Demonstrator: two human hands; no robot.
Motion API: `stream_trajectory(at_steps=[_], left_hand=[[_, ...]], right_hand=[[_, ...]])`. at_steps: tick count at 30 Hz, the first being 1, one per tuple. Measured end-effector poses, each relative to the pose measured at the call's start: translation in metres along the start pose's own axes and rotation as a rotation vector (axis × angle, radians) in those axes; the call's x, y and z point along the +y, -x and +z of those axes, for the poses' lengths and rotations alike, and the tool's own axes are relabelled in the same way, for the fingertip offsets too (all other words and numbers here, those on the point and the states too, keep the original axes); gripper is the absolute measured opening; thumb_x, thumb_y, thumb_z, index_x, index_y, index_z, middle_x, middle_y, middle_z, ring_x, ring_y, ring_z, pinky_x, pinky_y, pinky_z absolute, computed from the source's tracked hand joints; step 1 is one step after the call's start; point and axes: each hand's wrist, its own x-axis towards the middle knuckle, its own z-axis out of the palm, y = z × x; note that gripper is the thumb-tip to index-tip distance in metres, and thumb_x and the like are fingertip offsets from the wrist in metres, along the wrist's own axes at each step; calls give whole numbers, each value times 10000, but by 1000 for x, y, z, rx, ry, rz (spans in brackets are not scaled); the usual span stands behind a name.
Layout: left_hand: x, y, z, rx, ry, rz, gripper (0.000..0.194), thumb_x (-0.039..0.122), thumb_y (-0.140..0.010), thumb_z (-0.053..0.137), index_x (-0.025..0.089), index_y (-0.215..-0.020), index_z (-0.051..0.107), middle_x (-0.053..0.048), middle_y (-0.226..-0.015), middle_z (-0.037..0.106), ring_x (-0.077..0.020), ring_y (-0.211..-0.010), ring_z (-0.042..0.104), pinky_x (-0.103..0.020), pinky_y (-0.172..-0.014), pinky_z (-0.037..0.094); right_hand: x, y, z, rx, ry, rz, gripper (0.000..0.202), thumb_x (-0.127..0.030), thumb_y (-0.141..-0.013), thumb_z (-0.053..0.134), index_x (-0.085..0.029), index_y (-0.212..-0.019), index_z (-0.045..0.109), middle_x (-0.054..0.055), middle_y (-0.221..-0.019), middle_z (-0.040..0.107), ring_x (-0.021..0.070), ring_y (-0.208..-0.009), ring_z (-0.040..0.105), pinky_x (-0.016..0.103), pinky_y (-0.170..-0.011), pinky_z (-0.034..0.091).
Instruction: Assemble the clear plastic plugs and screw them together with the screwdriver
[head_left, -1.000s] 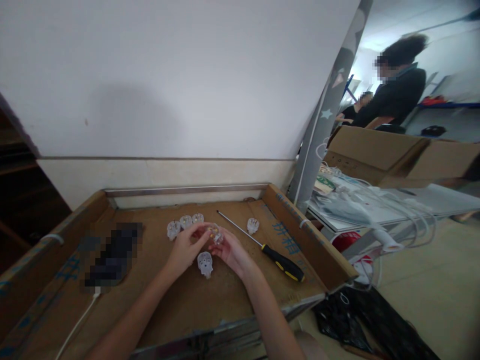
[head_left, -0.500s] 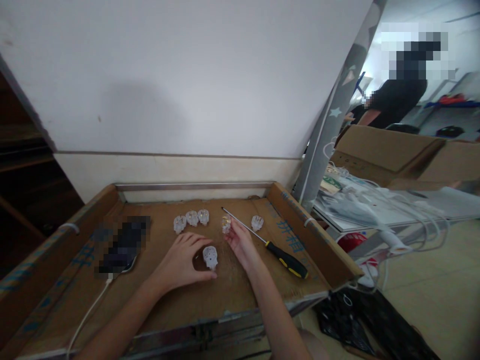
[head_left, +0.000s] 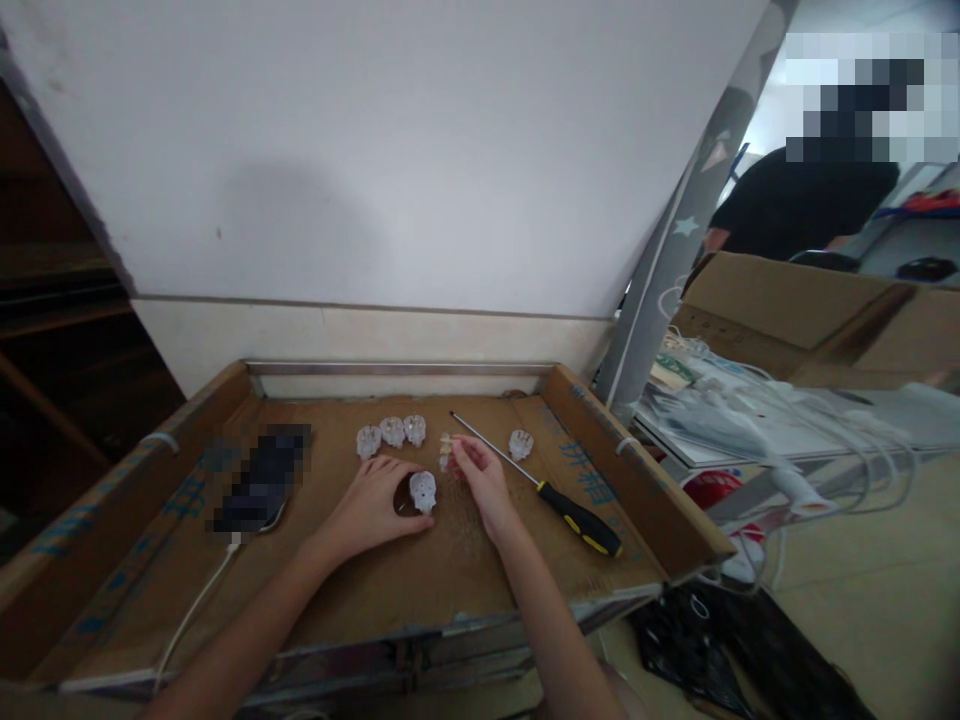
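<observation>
My left hand (head_left: 379, 500) curves around a whitish clear plastic plug piece (head_left: 423, 492), gripping it between index finger and thumb, just above the cardboard. Its broad face with small holes is turned up. My right hand (head_left: 480, 474) is closed on a clear plug part with brass-coloured metal (head_left: 448, 452), pinched at the fingertips; the fingers hide some of it. Behind my left hand, three similar clear plug pieces (head_left: 392, 431) lie in a row. Another clear plug piece (head_left: 521, 444) rests to the right, beyond a screwdriver (head_left: 577, 520) with a black and yellow handle.
The cardboard-lined work surface (head_left: 360, 590) has raised cardboard sides. A phone (head_left: 262, 480) with a white cable (head_left: 191, 605) lies at the left. To the right are a shelf with plastic bags and cords (head_left: 720, 420), a cardboard box (head_left: 772, 300) and a person (head_left: 810, 200) in black.
The view has shifted slightly. My left thumb and index finger have drawn a little closer around the plug piece. The brass-fitted part has turned in my right fingertips.
</observation>
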Motion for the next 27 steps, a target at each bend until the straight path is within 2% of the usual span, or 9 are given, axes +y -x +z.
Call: stream_trajectory(at_steps=[5,9,12,14,17,20,27], left_hand=[[4,-23,-10,131,-3,17,575,392,-694,676,200,-1205,495,-92,-1173,589,-281,-1086,515,-419,-936,375],[10,-33,1,214,-9,4,520,308,-716,648,200,-1199,485,-84,-1174,593,-271,-1076,522,-424,-939,378],[11,-30,15,222,17,1,530,261,-713,640,191,-1213,479,-87,-1196,586,-269,-1090,521,-421,-945,385],[11,-27,20,224,22,-1,536,250,-710,642,184,-1218,482,-94,-1193,588,-275,-1093,522,-427,-939,393],[9,-25,21,213,32,-6,519,241,-716,634,180,-1212,493,-103,-1182,594,-278,-1090,526,-434,-930,405],[8,-25,20,206,56,3,514,226,-719,626,194,-1215,495,-97,-1187,593,-269,-1096,528,-432,-945,399],[7,-23,22,215,88,22,543,233,-731,617,209,-1253,472,-93,-1206,585,-265,-1115,521,-438,-965,388]], right_hand=[[5,-4,-1,49,52,-73,447,-539,-592,710,-194,-859,615,33,-789,661,147,-641,586,249,-527,431],[6,-3,-2,58,109,-150,393,-506,-666,667,-197,-894,589,47,-855,662,167,-729,613,296,-645,488],[6,0,-1,24,184,-216,328,-463,-721,630,-193,-903,586,53,-861,660,174,-776,618,320,-728,493],[6,3,1,-5,256,-254,285,-422,-752,611,-188,-913,594,53,-841,652,171,-755,610,317,-713,488],[6,8,2,-30,381,-318,218,-356,-774,604,-189,-914,618,54,-840,633,169,-740,585,307,-684,467],[4,11,3,-26,491,-398,173,-314,-791,592,-204,-919,630,52,-882,618,172,-774,562,312,-722,442],[2,15,4,-42,622,-488,170,-279,-827,552,-215,-970,619,43,-875,593,164,-768,555,296,-714,448]])
